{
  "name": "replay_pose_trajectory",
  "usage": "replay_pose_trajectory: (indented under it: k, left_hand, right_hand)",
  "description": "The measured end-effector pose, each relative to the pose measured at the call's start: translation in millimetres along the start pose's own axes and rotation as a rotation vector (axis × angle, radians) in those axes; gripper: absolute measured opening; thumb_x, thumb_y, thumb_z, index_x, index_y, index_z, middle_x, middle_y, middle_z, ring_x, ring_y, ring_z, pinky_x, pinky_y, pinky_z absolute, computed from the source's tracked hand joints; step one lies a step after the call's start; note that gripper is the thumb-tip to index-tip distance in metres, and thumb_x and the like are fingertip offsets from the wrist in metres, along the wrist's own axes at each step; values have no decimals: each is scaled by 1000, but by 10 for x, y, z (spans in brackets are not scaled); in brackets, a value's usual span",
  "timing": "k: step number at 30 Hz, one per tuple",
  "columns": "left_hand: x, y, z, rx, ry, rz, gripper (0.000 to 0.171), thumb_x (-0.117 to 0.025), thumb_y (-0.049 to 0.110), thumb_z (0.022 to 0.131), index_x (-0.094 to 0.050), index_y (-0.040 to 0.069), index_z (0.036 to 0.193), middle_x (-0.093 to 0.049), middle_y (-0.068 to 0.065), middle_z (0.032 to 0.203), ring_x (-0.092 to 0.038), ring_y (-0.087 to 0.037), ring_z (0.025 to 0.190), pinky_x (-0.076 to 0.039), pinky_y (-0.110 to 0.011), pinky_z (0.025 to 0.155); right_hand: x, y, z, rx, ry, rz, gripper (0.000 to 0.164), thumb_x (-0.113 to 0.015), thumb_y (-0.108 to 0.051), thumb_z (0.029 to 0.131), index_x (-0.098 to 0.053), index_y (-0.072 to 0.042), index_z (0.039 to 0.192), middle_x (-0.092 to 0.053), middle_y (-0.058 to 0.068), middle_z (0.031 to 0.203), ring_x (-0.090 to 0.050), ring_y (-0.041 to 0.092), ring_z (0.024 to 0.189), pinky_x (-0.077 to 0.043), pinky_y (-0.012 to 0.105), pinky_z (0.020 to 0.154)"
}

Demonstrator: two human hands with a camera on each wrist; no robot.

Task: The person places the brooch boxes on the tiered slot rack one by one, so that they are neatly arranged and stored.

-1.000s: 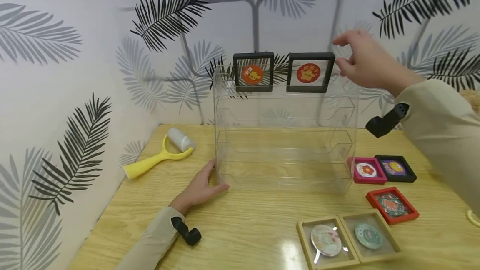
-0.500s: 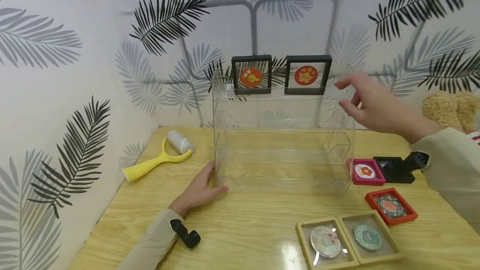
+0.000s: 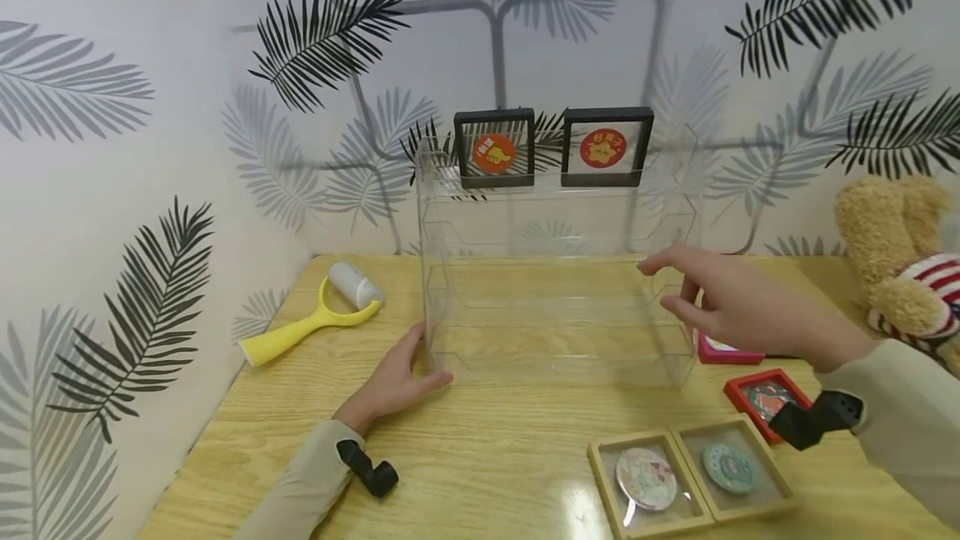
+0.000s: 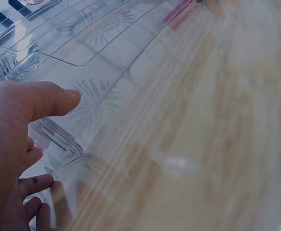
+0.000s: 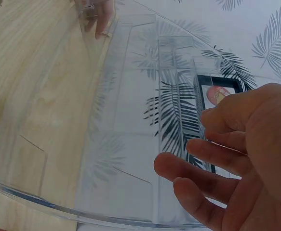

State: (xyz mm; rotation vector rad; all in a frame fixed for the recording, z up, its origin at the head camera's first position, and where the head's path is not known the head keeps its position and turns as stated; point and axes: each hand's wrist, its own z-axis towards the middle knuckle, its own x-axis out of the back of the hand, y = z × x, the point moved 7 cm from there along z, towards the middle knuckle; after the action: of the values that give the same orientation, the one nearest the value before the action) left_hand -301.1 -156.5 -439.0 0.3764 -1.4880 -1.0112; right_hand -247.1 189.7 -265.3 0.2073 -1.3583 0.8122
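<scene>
A clear acrylic tiered rack (image 3: 555,370) stands upright on the wooden table. Two black square frames stand side by side on its top tier: one holds an orange thumbs-up disc (image 3: 494,154), the other a red star disc (image 3: 602,148). My left hand (image 3: 393,387) rests at the rack's lower left corner, its fingers against the outer side panel and its thumb stretched across the front. In front of the rack's right side hovers my right hand (image 3: 738,300), fingers loosely bent and holding nothing; the right wrist view shows those fingers (image 5: 193,175) before the clear tiers.
On the right lie a pink frame (image 3: 731,354), a red frame (image 3: 768,402) and two joined wooden frames (image 3: 693,473) with round badges. A yellow-handled roller (image 3: 300,330) lies at the left. A teddy bear (image 3: 885,232) sits at the back right, by the patterned wall.
My right hand has come down from beside the red-star frame to the rack's lower right, still holding nothing. The left hand stays at its corner. The view shifts slightly, bringing in the teddy bear.
</scene>
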Motion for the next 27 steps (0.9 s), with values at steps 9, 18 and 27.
replay_pose_trajectory:
  k: [9, 18, 27]
  left_hand:
    - [-23, 23, -7, 2, -8, -5, 84, -74, 28, 85, -27, 2, 149, -37, -20, 150, -32, -35, 141, -27, -53, 114]
    - [2, 18, 8, 5, -5, -8, 82, -73, 27, 86, -27, 2, 149, -37, -21, 149, -32, -36, 141, -26, -54, 114]
    - [-10, 16, -1, -1, -7, -1, 84, -74, 28, 85, -27, 1, 149, -36, -22, 150, -32, -36, 141, -27, -53, 114]
  right_hand:
    - [-459, 9, -310, 98, -153, 190, 45, -65, -10, 92, -49, -6, 134, -58, 14, 124, -50, -5, 67, -47, 20, 56]
    - [-866, 54, -607, 119, -265, 344, 60, -73, -19, 86, -45, 0, 135, -54, 23, 125, -52, -5, 67, -49, 19, 58]
    - [-1132, -14, -851, 98, -366, 385, 85, -75, -45, 79, -39, -4, 143, -39, 21, 142, -58, 2, 81, -51, 19, 68]
